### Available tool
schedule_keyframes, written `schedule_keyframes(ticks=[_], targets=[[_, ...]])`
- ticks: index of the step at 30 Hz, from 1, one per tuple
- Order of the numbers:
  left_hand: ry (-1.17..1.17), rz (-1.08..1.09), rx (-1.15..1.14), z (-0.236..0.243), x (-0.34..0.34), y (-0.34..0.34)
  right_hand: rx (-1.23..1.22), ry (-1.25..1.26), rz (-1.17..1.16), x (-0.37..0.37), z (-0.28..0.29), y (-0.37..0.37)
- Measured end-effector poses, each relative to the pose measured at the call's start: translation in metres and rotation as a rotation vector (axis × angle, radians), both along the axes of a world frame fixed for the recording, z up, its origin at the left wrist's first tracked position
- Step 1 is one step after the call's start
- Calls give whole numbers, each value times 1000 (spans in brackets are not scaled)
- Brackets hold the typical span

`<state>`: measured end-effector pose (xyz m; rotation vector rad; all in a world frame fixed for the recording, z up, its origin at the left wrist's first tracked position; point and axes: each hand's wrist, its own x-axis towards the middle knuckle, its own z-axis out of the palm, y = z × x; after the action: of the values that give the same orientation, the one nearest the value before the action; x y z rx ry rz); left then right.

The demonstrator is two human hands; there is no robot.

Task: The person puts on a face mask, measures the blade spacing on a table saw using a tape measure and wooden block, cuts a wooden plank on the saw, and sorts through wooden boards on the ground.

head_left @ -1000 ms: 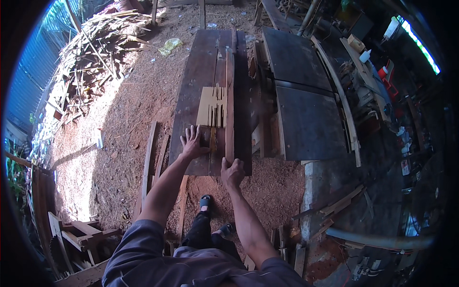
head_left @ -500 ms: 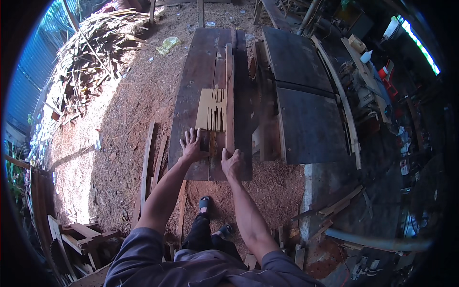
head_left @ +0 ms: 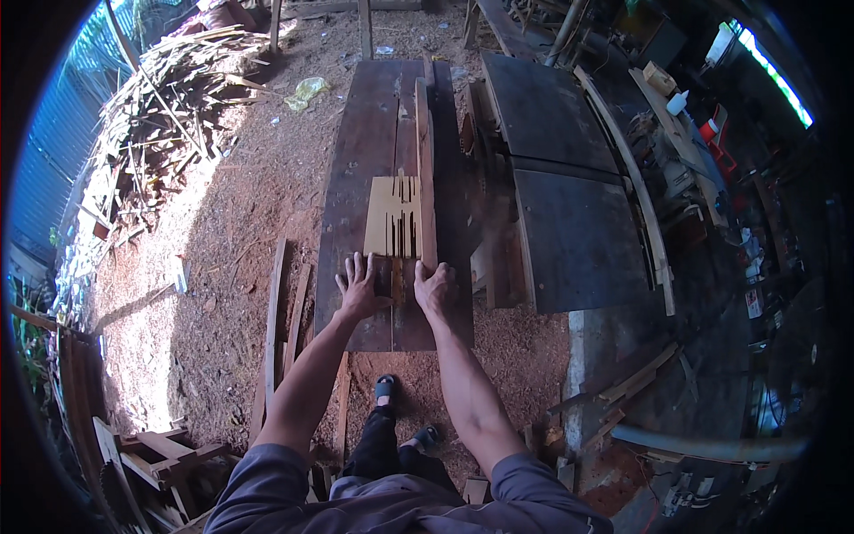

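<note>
A dark wooden worktable (head_left: 356,133) stands in front of me, with a lengthwise seam in its top. On it lies a flat tan board (head_left: 379,218) cut with several dark slits. Just on the near side of that board, my left hand (head_left: 358,289) rests on the tabletop, fingers spread, holding nothing. My right hand (head_left: 436,289) is closed at the near end of a long, narrow wooden strip (head_left: 426,178). The strip runs away from me along the right edge of the tan board. My right palm hides its near tip.
Two dark panels (head_left: 578,236) lie to the right beside a long pale plank (head_left: 645,205). Scrap wood (head_left: 169,107) is heaped at far left. Long offcuts (head_left: 277,311) lie left of the table, and a wooden frame (head_left: 165,454) sits at lower left. Shavings cover the ground.
The wooden strip and my right hand have slid a little away from me along the table. My left hand and the tan board keep their places; the whole view has shifted slightly.
</note>
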<state>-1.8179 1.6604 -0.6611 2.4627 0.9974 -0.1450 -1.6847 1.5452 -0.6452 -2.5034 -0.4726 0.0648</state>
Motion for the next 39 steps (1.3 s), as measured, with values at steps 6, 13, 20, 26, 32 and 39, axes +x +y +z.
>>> schedule_keyframes(ticks=[6, 13, 20, 26, 32, 39], targets=[[10, -8, -25, 5, 6, -2, 5, -45, 22, 16, -4, 8], [57, -32, -2, 2, 5, 4, 8, 21, 54, -22, -4, -29], [66, -47, 41, 9, 5, 1, 37, 10, 47, -131, -9, -154], [89, -46, 51, 15, 7, 1, -31, -23, 26, -252, -9, -286], [-208, -82, 351, 15, -2, -59, 199, 89, 10, -328, 7, -412], [-664, -1019, 442, 43, -31, -246, -66, 604, -59, -282, 161, -519]])
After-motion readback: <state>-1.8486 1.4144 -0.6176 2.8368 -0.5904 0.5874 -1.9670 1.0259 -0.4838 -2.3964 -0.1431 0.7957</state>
